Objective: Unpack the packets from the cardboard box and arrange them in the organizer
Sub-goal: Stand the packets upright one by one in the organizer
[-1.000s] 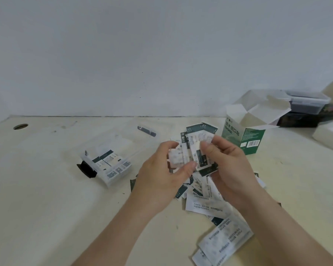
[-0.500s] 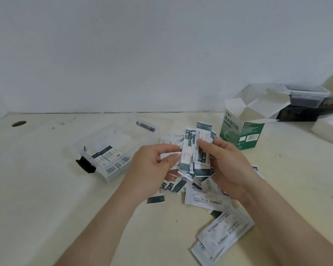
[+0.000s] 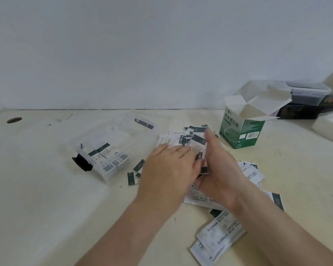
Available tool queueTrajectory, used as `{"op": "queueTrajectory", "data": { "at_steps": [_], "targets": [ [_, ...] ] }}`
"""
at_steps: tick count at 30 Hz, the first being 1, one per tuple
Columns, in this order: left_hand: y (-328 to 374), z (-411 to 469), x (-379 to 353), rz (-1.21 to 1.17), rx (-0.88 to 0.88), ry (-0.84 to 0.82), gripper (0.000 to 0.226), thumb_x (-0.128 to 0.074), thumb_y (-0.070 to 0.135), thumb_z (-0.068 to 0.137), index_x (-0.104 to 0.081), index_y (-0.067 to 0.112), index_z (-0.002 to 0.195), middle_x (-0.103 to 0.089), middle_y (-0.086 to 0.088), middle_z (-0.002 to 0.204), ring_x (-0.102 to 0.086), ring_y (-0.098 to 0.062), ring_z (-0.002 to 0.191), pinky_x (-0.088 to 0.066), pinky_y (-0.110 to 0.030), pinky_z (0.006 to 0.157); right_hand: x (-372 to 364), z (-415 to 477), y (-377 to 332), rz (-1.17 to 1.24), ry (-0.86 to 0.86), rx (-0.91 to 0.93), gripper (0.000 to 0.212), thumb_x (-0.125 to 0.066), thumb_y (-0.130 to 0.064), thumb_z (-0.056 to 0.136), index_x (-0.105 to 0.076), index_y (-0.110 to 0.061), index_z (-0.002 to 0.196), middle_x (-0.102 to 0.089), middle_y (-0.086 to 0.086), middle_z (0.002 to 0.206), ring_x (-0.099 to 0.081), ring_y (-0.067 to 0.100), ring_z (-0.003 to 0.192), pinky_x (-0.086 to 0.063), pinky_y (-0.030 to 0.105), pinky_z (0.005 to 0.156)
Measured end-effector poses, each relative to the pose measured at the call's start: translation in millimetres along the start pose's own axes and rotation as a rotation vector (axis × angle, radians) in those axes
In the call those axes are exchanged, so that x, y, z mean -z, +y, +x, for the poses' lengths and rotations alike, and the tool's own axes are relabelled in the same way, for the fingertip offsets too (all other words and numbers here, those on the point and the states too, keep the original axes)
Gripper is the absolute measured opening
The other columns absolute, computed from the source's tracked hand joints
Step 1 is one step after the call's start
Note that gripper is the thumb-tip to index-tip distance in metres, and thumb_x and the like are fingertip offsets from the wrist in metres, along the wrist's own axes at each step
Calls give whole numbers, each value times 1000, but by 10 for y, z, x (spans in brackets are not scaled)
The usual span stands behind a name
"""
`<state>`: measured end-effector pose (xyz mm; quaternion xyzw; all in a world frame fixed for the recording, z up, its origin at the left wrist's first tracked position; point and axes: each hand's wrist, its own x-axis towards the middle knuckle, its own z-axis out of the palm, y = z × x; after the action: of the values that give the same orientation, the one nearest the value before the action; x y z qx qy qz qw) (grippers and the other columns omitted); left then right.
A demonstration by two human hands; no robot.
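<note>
The left hand (image 3: 167,167) lies spread and released, fingers straight, over thin paper packets (image 3: 219,233), white with dark green ends. Just beside it the right hand (image 3: 221,169) stands edge-on with straight fingers and a small upright stack (image 3: 198,143) against its palm. Its thumb is hidden and the picture is blurred, so I cannot tell whether it grasps. 0.5 s ago both hands pinched that stack, raised and fanned; now they sit lower. Flat packets litter the scuffed beige tabletop (image 3: 46,189). To the left, the clear plastic organizer (image 3: 142,135) holds packets in its near compartment by a black latch (image 3: 82,164). To the right, the green cardboard box (image 3: 238,133) stands with its flaps open.
</note>
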<state>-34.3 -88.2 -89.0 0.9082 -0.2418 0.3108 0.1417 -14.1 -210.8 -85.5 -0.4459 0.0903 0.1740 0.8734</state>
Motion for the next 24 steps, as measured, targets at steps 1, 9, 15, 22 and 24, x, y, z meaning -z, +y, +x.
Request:
{"op": "queueTrajectory", "data": {
  "at_steps": [1,9,15,22,24],
  "targets": [
    [20,4,-12,-42,36,-78,40,-36,36,97,-71,18,95,-73,5,94,-66,-13,90,-51,-33,86,1,7,25,-45,-14,-7,49,-50,-41,98,-64,4,112,-74,15,99,-72,25,86,-56,35,73],
    [-144,-1,56,-513,540,-14,38,-61,40,87,-52,36,125,-48,17,109,-49,1,97,-48,-23,82,9,-54,-10,-170,-235,108,26,-50,-5,97,-66,-8,117,-72,19,104,-70,28,79,-58,36,63],
    [-216,73,136,-812,698,77,36,-74,17,81,-62,41,105,-62,14,84,-60,6,72,-51,-15,62,20,-97,-52,-450,-365,93,29,-59,-13,93,-61,-4,121,-66,23,95,-63,26,59,-53,33,57],
    [-284,64,143,-824,721,222,15,-77,17,79,-67,28,79,-69,15,74,-66,-10,67,-55,-30,63,55,-108,-117,-280,-324,-9,28,-53,-1,93,-58,4,120,-66,35,105,-68,39,75,-59,34,53],
    [-276,73,156,-869,743,181,18,-79,18,77,-63,25,83,-70,12,76,-68,-10,65,-57,-32,58,69,-75,-96,-351,-247,107,31,-63,2,86,-61,4,117,-69,30,103,-69,34,72,-59,34,54]
  ]
}}
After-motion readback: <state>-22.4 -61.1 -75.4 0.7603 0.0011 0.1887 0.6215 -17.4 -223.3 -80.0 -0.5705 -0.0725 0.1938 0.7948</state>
